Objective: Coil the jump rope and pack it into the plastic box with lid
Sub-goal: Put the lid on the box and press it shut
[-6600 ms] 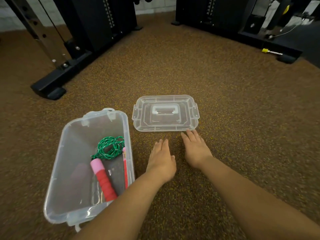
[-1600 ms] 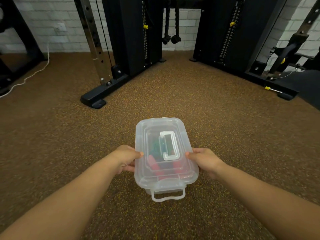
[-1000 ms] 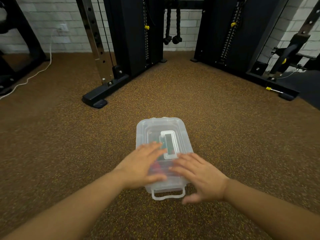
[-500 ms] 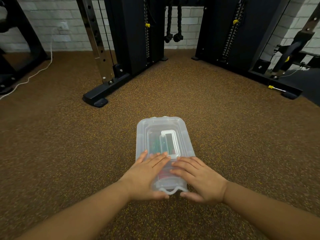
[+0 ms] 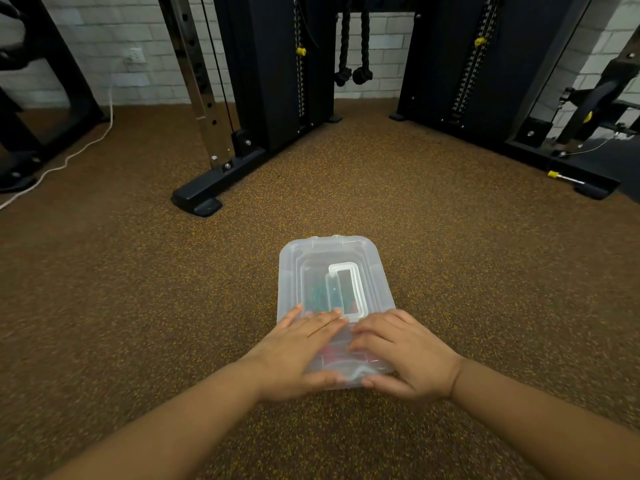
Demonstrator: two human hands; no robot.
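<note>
Head view: we look forward and down onto a brown speckled floor [image 5: 145, 306], where a clear plastic box [image 5: 375, 289] stands in the lower middle of the frame with its long axis running away from us. Its lid [image 5: 311, 261] lies flat on top, and the lid's moulded handle [image 5: 353, 289] sits slightly to the right of centre. Through the cloudy plastic we make out the jump rope [image 5: 317, 294] inside the box: a green coil shows toward the middle, under the lid, and reddish shapes show nearer to us between our hands; their outlines are too blurred to tell more. Our left hand [image 5: 298, 355] lies palm down on the near left part of the lid, fingers spread flat and pointing away from us, with the thumb wrapped over the near edge of the box. Our right hand [image 5: 405, 355] lies likewise on the near right part, fingers flat and angled inward, thumb at the near edge. The two sets of fingertips come close together just short of the handle, and neither hand is closed around anything; both press flat against the lid. Well beyond the box, black gym machines [image 5: 277, 71] stand against a white brick wall [image 5: 104, 39]; two knotted black rope ends [image 5: 353, 74] hang between them, a white cable [image 5: 79, 150] trails across the floor at far left, and a yellow-tipped pin [image 5: 562, 177] lies at far right
</note>
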